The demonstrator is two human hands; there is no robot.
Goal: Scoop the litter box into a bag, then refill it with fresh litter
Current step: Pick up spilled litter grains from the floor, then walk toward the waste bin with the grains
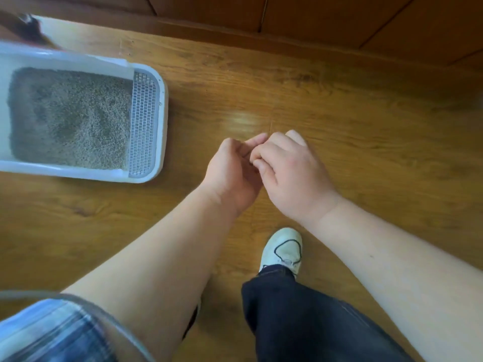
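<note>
Well off to the left of my left hand, the white litter box (pixel 161 105) sits on the wooden floor (pixel 366 131). Grey litter (pixel 70 118) fills its main bay. A perforated grate (pixel 143 126) runs along the end of the box nearest my hands. Low down beside my left forearm there is a patch of blue checked cloth (pixel 49 333), too blurred for me to say more about it.

My left hand (pixel 232 173) is out in front of me above bare floor. It is turned inward with its fingers (pixel 257 140) curled over toward the other hand. My right hand (pixel 292 178) is pressed up against it, back upward. Its fingers (pixel 264 155) are bent and tucked in among those of the left, so the two hands are together and touching at the fingertips. I cannot tell whether anything small is pinched between them, because the knuckles hide the gap. Neither hand touches the box or the floor.

Below my right wrist, a white shoe (pixel 283 250) with a dark lace points forward. A dark trouser leg (pixel 300 317) comes down over it. Beyond both hands, dark wood panelling (pixel 339 19) runs along the far edge of the floor.
</note>
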